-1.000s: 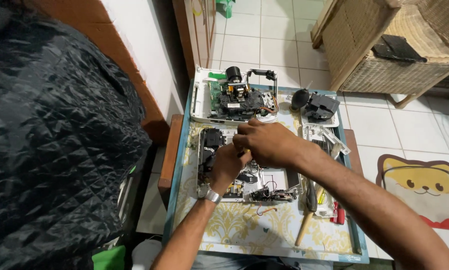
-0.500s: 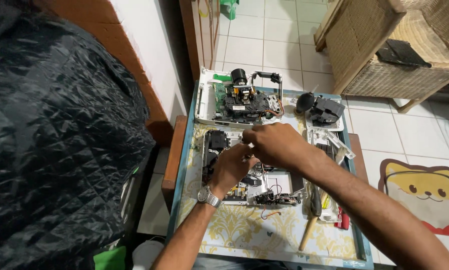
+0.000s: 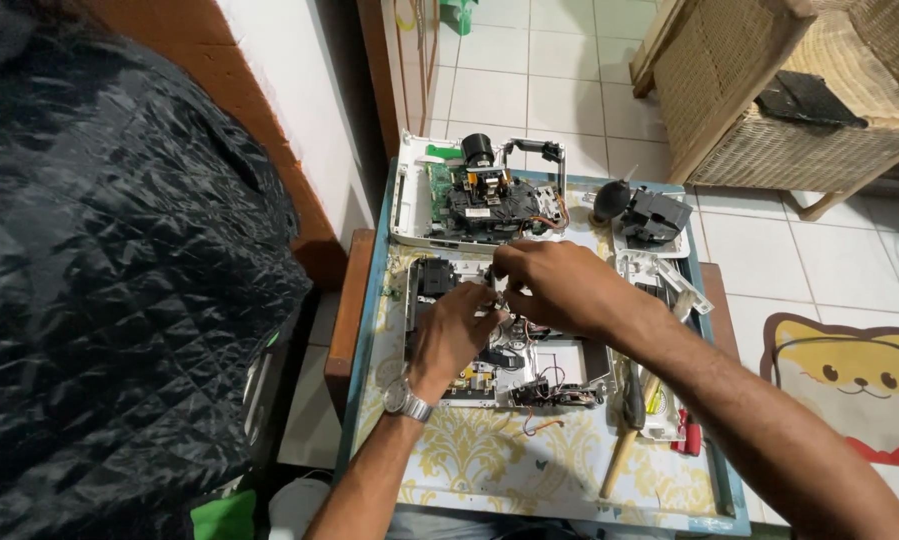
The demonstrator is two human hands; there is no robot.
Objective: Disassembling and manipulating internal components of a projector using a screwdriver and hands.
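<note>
An opened white device chassis (image 3: 559, 362) with wires and small boards lies in the middle of a small table (image 3: 489, 465) covered with a yellow-patterned cloth. My left hand (image 3: 454, 330), with a wristwatch, rests on the chassis and pinches a small part near its upper edge. My right hand (image 3: 554, 285) reaches in from the right and meets the left hand over the same spot, fingers closed around that small part. What exactly sits between the fingers is hidden.
A second opened device (image 3: 479, 195) with a black lens block stands at the table's far end. A black blower and black module (image 3: 649, 212) lie far right. Screwdrivers and a wooden-handled tool (image 3: 634, 425) lie right. A black quilted jacket (image 3: 109, 280) fills the left; a wicker cabinet (image 3: 799, 90) stands on the tiled floor.
Both hands stay together over the chassis with only slight finger movement. The view has shifted a little.
</note>
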